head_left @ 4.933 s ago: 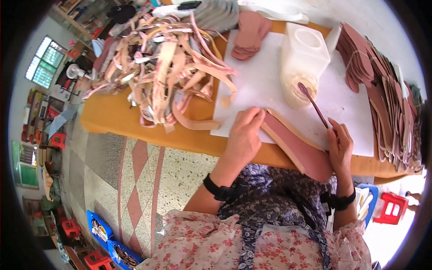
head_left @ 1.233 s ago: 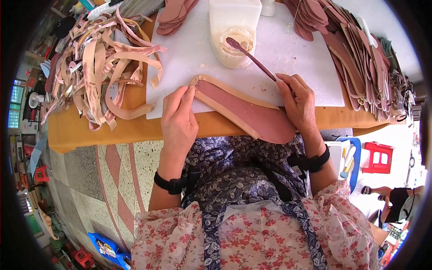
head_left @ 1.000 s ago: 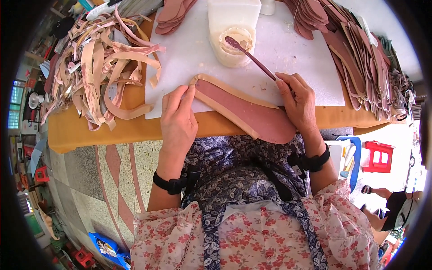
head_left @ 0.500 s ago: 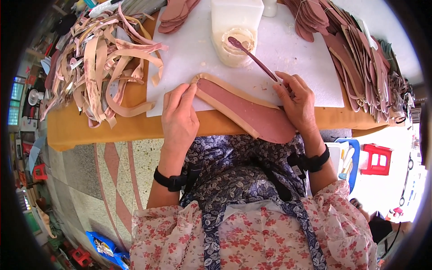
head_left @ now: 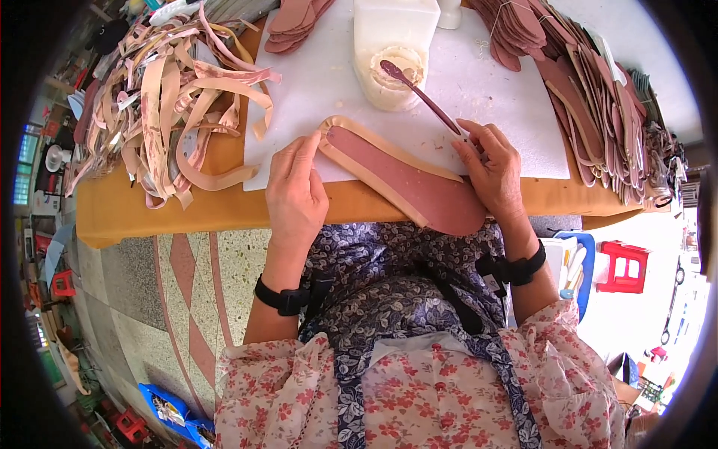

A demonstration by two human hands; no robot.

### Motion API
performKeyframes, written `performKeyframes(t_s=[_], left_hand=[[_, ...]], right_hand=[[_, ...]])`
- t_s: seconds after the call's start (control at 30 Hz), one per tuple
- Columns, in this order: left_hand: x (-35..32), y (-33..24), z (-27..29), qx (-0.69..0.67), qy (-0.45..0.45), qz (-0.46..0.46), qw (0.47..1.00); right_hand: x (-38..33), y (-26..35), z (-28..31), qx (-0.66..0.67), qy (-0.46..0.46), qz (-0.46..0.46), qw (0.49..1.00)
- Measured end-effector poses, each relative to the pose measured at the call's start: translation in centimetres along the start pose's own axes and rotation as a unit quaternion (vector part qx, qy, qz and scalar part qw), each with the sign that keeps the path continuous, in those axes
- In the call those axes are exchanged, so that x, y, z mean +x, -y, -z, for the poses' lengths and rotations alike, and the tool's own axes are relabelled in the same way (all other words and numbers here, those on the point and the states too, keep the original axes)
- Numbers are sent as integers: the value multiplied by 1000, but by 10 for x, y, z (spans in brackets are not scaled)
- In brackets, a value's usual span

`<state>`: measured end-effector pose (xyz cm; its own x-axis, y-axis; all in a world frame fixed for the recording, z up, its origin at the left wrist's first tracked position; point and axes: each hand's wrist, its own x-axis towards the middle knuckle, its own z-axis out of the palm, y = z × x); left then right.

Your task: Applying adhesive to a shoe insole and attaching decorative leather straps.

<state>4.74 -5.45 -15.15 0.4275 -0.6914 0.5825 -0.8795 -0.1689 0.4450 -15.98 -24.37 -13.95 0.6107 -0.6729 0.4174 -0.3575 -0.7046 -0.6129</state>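
A reddish-brown shoe insole [head_left: 400, 191] lies at the table's front edge, its wide end overhanging. A beige strip [head_left: 374, 148] runs along its sides and around the narrow end. The fingers of my left hand [head_left: 295, 183] are pressed together at that narrow end, touching its edge; the thumb is partly hidden. My right hand [head_left: 492, 168] closes on a slim dark-red stick [head_left: 426, 99] with a rounded end, and its heel rests by the insole's wide end. The stick's far end is over the creamy paste in a white plastic container [head_left: 393, 30].
Loose beige and pink strips [head_left: 161, 105] are heaped on the left. Piled insoles [head_left: 598, 105] stand at the right, with bundled ones [head_left: 512, 30] behind and another stack [head_left: 295, 24] at the back left. A white sheet [head_left: 516, 127] covers part of the orange-brown tabletop [head_left: 172, 217].
My left fingertips have drawn slightly back from the narrow end of the insole, showing more of its strip. My right hand and the stick have hardly moved.
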Motion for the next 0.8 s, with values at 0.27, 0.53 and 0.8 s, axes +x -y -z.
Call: performKeyframes(t_s=[0.27,0.53,0.8], left_hand=[[4,-2,0,13,25,-10,1000],[14,-5,-4,36,70,5,997],[15,-3,-9,47,68,-2,997]], right_hand=[[-1,-1,-1,4,-11,6,1000],[1,0,-1,-3,-16,19,1000],[1,1,0,6,-18,17,1000]])
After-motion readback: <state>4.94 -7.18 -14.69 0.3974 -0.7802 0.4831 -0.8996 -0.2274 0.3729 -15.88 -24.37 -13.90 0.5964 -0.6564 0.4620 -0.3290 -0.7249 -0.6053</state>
